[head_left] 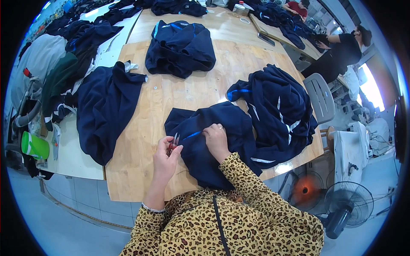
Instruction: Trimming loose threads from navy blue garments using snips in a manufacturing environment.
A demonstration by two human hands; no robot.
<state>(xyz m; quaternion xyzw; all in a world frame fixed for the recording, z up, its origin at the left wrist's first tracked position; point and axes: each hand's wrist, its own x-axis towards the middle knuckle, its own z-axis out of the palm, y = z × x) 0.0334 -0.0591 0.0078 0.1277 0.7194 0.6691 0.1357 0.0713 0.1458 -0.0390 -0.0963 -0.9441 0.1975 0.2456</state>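
Note:
In my left hand [164, 160] is a small pair of thread snips [172, 146] with red handles, its metal blades pointing up and away from me. A navy garment [222, 119] is spread in front of me over the table's near part, with a bright blue strip [192, 135] showing on it. Fingers bent together, my right hand [216, 140] pinches the cloth at the far end of that strip. The snips are just left of the strip, apart from my right hand.
On the wooden table [132, 162] lie more navy garments: a striped heap [277, 102] at right, a bundle [181, 49] farther back, a piece [109, 111] at left. A green bucket [36, 145], grey chair [320, 98] and fan [348, 205] stand around it. A person [341, 55] works far right.

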